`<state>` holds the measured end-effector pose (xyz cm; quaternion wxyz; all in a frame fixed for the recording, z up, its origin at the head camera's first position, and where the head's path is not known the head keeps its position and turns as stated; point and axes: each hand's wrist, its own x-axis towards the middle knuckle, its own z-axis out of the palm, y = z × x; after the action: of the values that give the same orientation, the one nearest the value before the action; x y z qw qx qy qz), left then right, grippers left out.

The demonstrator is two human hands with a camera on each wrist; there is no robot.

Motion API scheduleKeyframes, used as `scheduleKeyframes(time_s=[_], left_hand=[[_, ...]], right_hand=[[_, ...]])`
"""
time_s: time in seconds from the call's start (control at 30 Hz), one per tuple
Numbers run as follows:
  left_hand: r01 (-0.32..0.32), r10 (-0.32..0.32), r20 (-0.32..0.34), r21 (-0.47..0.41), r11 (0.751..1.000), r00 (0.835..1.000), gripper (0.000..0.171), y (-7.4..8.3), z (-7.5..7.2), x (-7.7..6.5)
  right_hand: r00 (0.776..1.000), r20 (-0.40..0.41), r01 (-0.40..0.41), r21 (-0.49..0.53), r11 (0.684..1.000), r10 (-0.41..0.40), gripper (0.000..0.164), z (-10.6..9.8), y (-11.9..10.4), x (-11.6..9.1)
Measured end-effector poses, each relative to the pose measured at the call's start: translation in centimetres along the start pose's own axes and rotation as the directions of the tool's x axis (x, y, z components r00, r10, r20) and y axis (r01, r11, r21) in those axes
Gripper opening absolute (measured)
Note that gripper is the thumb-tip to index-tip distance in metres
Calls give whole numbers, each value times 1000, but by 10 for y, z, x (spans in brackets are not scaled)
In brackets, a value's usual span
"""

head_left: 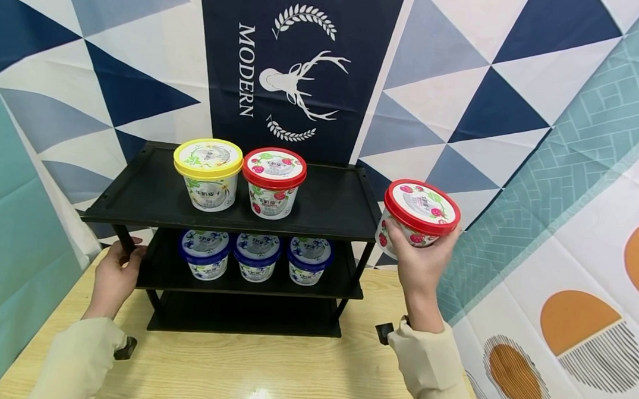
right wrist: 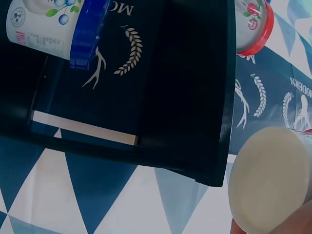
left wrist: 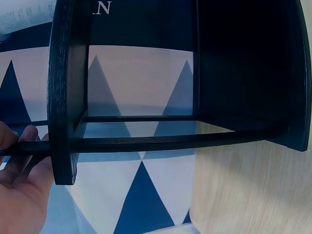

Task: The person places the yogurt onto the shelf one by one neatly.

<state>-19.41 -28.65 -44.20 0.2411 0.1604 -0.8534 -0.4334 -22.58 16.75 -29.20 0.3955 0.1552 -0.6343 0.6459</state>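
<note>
My right hand (head_left: pixel 426 261) grips a white paper tub with a red lid and strawberry print (head_left: pixel 422 213), tilted in the air beside the right end of the black shelf's top tier (head_left: pixel 330 209). Its pale underside shows in the right wrist view (right wrist: pixel 270 180). My left hand (head_left: pixel 114 274) holds the shelf's left post (head_left: pixel 124 238) between the top and middle tiers; in the left wrist view, fingers and thumb (left wrist: pixel 29 180) curl round that post. A yellow-lidded tub (head_left: pixel 209 177) and another red-lidded tub (head_left: pixel 273 185) stand side by side on the top tier.
Three blue-lidded tubs (head_left: pixel 256 259) stand in a row on the middle tier. Below lies the black bottom tier (head_left: pixel 245 315), on a light wooden table (head_left: pixel 210 367). Patterned cloth (head_left: pixel 298 73) hangs behind the shelf, and more cloth (head_left: pixel 580 235) covers the right side.
</note>
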Motion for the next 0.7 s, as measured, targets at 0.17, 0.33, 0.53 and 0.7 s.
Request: scheduleKeyframes(time_s=[0.17, 0.33, 0.53, 0.7], left_hand=[[2, -2, 1, -2, 1000, 1000, 26, 1, 0, -1], [-6, 6, -1, -2, 1000, 1000, 26, 2, -1, -2], [-15, 15, 7, 2, 1000, 1000, 26, 2, -2, -2], [-17, 17, 23, 1, 1000, 1000, 27, 0, -2, -1]], right_hand=[[1000, 5, -5, -19, 1000, 5, 86, 2, -1, 1], [999, 13, -29, -39, 999, 29, 88, 4, 0, 1], [999, 24, -45, -13, 999, 46, 89, 8, 3, 3], [998, 19, -54, -9, 999, 54, 90, 12, 3, 4]])
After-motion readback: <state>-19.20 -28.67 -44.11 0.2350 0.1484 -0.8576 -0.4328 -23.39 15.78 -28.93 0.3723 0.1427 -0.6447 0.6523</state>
